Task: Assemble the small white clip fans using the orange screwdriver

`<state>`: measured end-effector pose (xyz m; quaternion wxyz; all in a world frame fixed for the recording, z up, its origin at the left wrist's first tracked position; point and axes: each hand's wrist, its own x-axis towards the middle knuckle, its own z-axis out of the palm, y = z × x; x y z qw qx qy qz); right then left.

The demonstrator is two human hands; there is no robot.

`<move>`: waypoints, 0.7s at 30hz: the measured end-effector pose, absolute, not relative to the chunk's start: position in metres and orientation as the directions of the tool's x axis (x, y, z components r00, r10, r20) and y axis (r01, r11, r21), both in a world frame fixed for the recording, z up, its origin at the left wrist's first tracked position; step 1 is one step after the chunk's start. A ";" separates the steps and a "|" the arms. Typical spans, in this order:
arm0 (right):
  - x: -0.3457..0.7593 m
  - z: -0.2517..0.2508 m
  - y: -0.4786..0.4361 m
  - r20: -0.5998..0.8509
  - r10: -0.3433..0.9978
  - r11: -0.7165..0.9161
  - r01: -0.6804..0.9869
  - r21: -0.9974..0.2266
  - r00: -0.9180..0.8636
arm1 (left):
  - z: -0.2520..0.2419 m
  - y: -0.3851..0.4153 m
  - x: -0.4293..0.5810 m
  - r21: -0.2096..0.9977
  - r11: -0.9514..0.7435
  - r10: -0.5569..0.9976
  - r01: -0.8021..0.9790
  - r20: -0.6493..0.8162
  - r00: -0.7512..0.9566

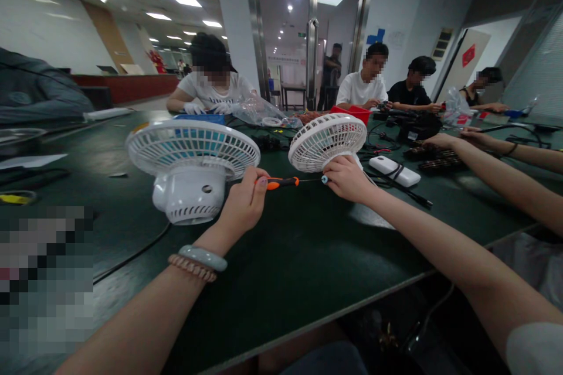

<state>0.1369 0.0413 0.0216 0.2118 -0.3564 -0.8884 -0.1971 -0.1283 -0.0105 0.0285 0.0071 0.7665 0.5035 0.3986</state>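
My left hand [245, 200], closed around the handle of an orange and black screwdriver [281, 183], points its thin shaft to the right. At the shaft's far end my right hand [347, 178] pinches a small light-blue round piece [324, 179]; whether the tip touches it is too small to tell. Just behind my right hand a white fan [328, 139] lies with its slatted grille tilted up. A larger white fan [190, 190] rests grille-up beside my left hand, its vented housing toward me.
The green table [281, 269] has its near edge close to my body. A white power strip [394, 171] with a black cable lies right of the smaller fan. Behind stand a red bin [358, 113] and a clear plastic bag [264, 111]. Another person's hands [441, 140] work at the right.
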 end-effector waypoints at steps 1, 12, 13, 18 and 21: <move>0.137 0.021 0.042 0.516 0.550 0.670 0.716 0.198 -0.657 | 0.028 -0.010 -0.129 0.416 -0.494 0.780 0.764 0.601 0.176; 0.137 0.021 0.042 0.524 0.548 0.667 0.718 0.196 -0.652 | 0.027 -0.007 -0.133 0.490 -0.559 0.786 0.669 0.570 0.239; 0.137 0.021 0.042 0.522 0.549 0.667 0.719 0.196 -0.652 | 0.026 -0.006 -0.134 0.492 -0.567 0.783 0.660 0.571 0.247; 0.137 0.021 0.042 0.513 0.557 0.670 0.718 0.188 -0.654 | 0.023 -0.004 -0.136 0.480 -0.581 0.771 0.658 0.582 0.257; 0.137 0.020 0.042 0.517 0.556 0.667 0.720 0.189 -0.651 | 0.024 -0.007 -0.133 0.458 -0.577 0.766 0.676 0.592 0.252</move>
